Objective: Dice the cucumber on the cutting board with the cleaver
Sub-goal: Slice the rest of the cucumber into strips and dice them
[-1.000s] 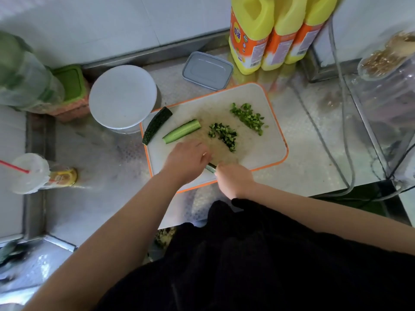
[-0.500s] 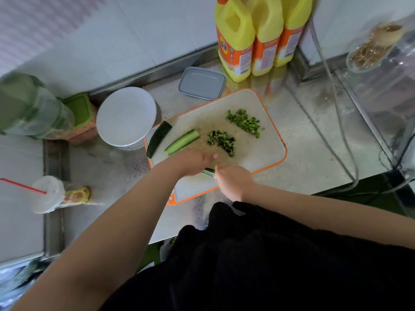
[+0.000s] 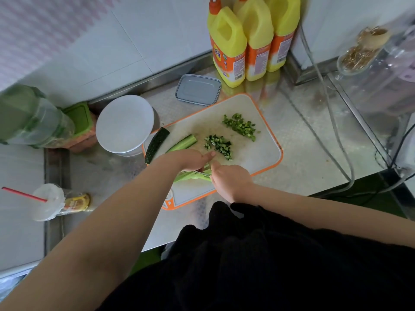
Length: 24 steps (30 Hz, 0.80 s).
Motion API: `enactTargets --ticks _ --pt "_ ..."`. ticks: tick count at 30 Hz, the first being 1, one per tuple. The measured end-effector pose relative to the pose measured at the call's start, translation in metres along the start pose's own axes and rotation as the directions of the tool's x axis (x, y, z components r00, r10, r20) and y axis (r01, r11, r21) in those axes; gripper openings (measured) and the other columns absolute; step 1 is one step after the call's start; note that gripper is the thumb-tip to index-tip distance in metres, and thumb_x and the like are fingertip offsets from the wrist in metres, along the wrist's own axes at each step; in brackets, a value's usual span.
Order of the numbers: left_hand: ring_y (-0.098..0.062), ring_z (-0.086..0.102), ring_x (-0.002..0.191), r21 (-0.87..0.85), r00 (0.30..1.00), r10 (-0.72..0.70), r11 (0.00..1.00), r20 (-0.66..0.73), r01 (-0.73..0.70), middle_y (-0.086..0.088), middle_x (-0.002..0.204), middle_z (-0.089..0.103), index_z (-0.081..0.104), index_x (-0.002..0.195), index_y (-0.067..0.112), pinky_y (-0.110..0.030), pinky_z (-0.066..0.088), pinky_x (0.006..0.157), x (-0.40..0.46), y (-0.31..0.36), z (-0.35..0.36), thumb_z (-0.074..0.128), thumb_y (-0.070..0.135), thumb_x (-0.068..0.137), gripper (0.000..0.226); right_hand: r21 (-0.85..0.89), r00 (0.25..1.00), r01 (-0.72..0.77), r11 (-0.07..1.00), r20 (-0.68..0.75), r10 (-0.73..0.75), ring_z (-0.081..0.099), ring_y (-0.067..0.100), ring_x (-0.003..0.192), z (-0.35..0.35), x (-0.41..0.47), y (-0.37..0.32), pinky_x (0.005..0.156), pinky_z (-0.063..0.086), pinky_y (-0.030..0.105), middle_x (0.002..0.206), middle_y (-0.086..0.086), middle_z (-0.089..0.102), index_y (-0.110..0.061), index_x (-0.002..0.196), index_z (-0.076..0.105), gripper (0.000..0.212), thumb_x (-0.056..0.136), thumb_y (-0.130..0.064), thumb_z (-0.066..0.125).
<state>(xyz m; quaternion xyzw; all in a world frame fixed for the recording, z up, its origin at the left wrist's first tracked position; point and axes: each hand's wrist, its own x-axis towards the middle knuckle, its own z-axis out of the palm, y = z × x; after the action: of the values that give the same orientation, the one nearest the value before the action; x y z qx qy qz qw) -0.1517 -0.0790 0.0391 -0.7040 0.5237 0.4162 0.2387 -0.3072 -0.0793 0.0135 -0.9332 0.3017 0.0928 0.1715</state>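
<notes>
While the left hand presses down on a pale green cucumber strip near the front of the cutting board, the right hand grips the cleaver, of which only a thin sliver of blade shows between the two hands. They are almost touching, so I think a fingertip could slip under the edge. Two more cucumber pieces wait at the left edge and could roll off. Diced piles lie in the middle.
</notes>
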Motion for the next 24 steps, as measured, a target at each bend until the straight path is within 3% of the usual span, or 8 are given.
enactTargets --ticks 3,5,8,10,13,15,18,24 --pt "-0.022 0.058 0.097 -0.087 0.991 0.035 0.995 -0.132 -0.047 -0.002 0.096 0.064 0.067 0.100 0.014 -0.040 0.040 0.100 -0.001 -0.008 -0.005 0.010 0.061 0.097 0.074 0.030 1.000 -0.021 0.999 -0.001 0.021 0.037 0.016 0.044 -0.002 -0.002 0.003 0.040 0.023 0.025 0.056 -0.003 0.041 -0.005 0.120 0.041 0.026 0.095 -0.012 0.046" --pt "-0.023 0.058 0.098 -0.126 0.910 0.070 0.983 -0.409 -0.132 -0.001 0.102 0.063 0.064 0.104 0.012 -0.040 0.044 0.091 -0.005 -0.017 -0.007 0.025 0.052 0.101 0.056 0.090 0.999 -0.034 0.995 0.007 0.034 0.041 0.018 0.046 -0.005 -0.003 0.005 0.041 0.026 0.026 0.057 -0.003 0.041 -0.006 0.112 0.042 0.019 0.097 -0.017 0.045" --pt "-0.020 0.056 0.089 -0.161 0.532 0.040 0.931 -0.846 -0.327 -0.002 0.096 0.061 0.064 0.099 0.012 -0.031 0.042 0.076 -0.020 -0.027 0.007 0.047 0.026 0.100 0.022 0.229 0.995 -0.103 0.968 0.039 0.097 0.049 0.022 0.056 -0.009 -0.002 0.012 0.044 0.029 0.028 0.061 -0.002 0.044 -0.012 0.087 0.042 0.023 0.099 -0.031 0.043" --pt "-0.023 0.056 0.089 -0.053 0.248 0.050 0.918 -0.967 -0.393 -0.005 0.095 0.062 0.065 0.095 0.009 -0.029 0.042 0.077 -0.027 -0.033 0.026 0.053 0.017 0.096 0.015 0.333 0.985 -0.172 0.927 0.081 0.154 0.048 0.020 0.058 -0.008 0.000 0.017 0.046 0.031 0.029 0.063 -0.001 0.045 -0.016 0.071 0.037 0.034 0.097 -0.035 0.046" --pt "-0.032 0.057 0.093 0.160 0.091 0.198 0.935 -0.976 -0.315 -0.013 0.102 0.062 0.067 0.102 0.006 -0.039 0.047 0.083 -0.023 -0.037 0.064 0.052 0.016 0.097 0.019 0.476 0.968 -0.247 0.844 0.157 0.195 0.039 0.015 0.053 -0.006 0.004 0.023 0.047 0.027 0.027 0.061 0.001 0.041 -0.015 0.063 0.034 0.041 0.093 -0.036 0.052" --pt "-0.032 0.056 0.097 0.252 0.118 0.285 0.939 -0.951 -0.235 -0.012 0.108 0.062 0.063 0.111 0.012 -0.040 0.044 0.086 -0.019 -0.038 0.086 0.050 0.018 0.098 0.019 0.571 0.955 -0.294 0.766 0.208 0.212 0.037 0.015 0.050 -0.006 0.007 0.026 0.049 0.029 0.028 0.057 0.001 0.037 -0.012 0.062 0.032 0.042 0.091 -0.033 0.056" --pt "-0.029 0.053 0.105 0.290 0.259 0.333 0.938 -0.907 -0.191 -0.009 0.115 0.061 0.062 0.115 0.015 -0.040 0.042 0.092 -0.012 -0.038 0.110 0.055 0.019 0.093 0.024 0.658 0.948 -0.315 0.684 0.247 0.199 0.040 0.020 0.046 -0.008 0.011 0.026 0.052 0.038 0.032 0.055 0.007 0.039 -0.008 0.065 0.039 0.036 0.087 -0.030 0.057" --pt "-0.029 0.063 0.095 0.181 0.450 0.236 0.970 -0.861 -0.161 -0.007 0.109 0.065 0.066 0.112 0.013 -0.039 0.049 0.088 0.000 -0.043 0.120 0.068 0.011 0.084 0.028 0.573 0.955 -0.281 0.770 0.245 0.165 0.035 0.019 0.047 -0.015 0.025 0.024 0.049 0.035 0.031 0.053 0.005 0.032 -0.009 0.061 0.035 0.042 0.089 -0.034 0.053"
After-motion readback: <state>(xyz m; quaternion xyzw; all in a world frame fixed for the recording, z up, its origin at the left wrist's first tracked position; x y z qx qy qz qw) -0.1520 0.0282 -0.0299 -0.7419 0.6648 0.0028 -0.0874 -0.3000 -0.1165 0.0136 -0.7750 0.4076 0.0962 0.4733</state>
